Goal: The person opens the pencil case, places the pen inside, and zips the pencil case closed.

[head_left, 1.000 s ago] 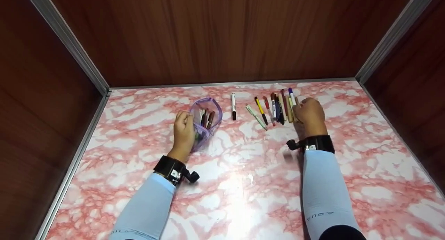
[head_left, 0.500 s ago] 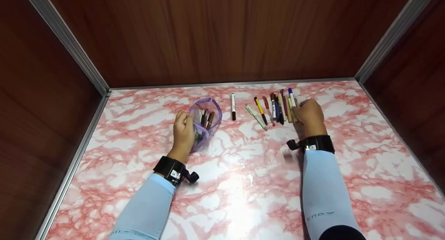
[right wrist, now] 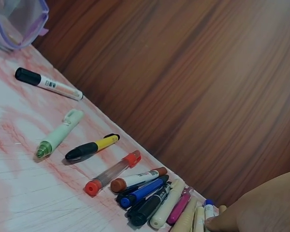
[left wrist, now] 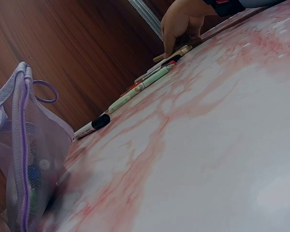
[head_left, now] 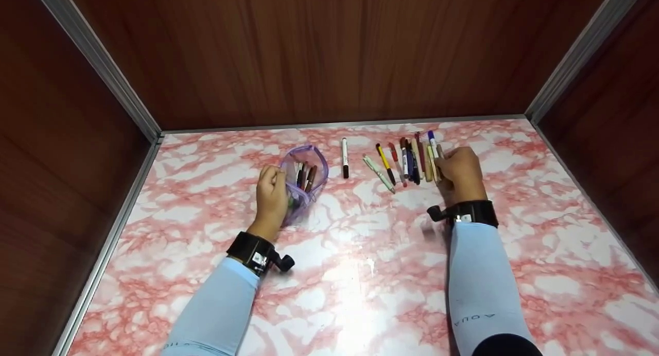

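Observation:
A purple mesh pencil case (head_left: 307, 195) stands with its mouth open, several pens (head_left: 311, 178) inside. My left hand (head_left: 272, 188) grips its left side at the rim. Over at the right end of a row of pens, my right hand (head_left: 461, 170) has its fingers curled down around a tan pen (head_left: 440, 151), whose tip sticks out past the thumb. Right beside the thumb lie a white marker with a blue cap (head_left: 432, 139) and a pale yellow-green pen (head_left: 431, 160). The undersides of the right fingers are hidden in the head view.
Between case and row lie a white marker with a black cap (head_left: 345, 160), a light green pen (head_left: 379, 174), a yellow and black pen (head_left: 385, 163) and a red-capped pen (head_left: 397, 163). Wood-grain panels (head_left: 340, 57) enclose the marbled table (head_left: 355, 278) at the back and sides.
My right hand has shifted slightly to the right, and more of the tan pen shows by the thumb. The left hand and the pencil case have stayed in place.

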The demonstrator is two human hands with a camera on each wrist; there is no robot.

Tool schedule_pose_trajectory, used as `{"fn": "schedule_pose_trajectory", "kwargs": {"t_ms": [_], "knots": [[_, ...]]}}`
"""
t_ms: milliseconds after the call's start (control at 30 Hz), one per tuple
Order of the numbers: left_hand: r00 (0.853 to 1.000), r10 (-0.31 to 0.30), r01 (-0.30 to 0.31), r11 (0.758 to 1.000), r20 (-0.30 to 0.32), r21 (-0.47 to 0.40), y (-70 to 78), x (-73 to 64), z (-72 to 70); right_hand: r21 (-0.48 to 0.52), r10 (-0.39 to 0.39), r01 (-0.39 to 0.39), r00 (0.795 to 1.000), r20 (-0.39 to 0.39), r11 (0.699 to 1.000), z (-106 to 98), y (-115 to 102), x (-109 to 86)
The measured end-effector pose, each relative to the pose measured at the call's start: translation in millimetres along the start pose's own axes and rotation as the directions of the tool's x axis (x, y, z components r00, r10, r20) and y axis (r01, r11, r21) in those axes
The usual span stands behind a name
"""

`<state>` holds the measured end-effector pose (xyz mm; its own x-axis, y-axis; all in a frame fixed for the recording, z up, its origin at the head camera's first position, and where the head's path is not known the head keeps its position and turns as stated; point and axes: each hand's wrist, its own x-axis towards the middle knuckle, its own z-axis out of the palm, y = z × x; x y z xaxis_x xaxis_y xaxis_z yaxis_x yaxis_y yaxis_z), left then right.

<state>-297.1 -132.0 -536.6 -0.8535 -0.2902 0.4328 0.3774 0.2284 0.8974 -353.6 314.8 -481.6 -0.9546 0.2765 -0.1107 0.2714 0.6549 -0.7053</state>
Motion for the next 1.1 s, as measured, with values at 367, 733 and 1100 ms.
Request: {"fn": "schedule_pose_trajectory", "kwargs": {"t_ms": [367,733,1100], "knots": [[1.0,0.007,-0.008,1.0,0.016,0.018,-2.4,1.7,-1.7,0.171,-0.009,0.016,0.999,-0.04,0.985,-13,-7,-9.1],[1.0,0.0,0.001,1.0,-0.012,0.015,-0.7,0.4,0.9,0.229,-0.107,0.153,0.973,-0.204,0.961,-18,-42,-8.6],[1.0,0.002,-0.002,1.0,0.004,-0.005,-1.2,1.0,0.3,0.324,-0.265,0.33,0.937,-0.228,0.886,-9,-77,-28.6]]}}
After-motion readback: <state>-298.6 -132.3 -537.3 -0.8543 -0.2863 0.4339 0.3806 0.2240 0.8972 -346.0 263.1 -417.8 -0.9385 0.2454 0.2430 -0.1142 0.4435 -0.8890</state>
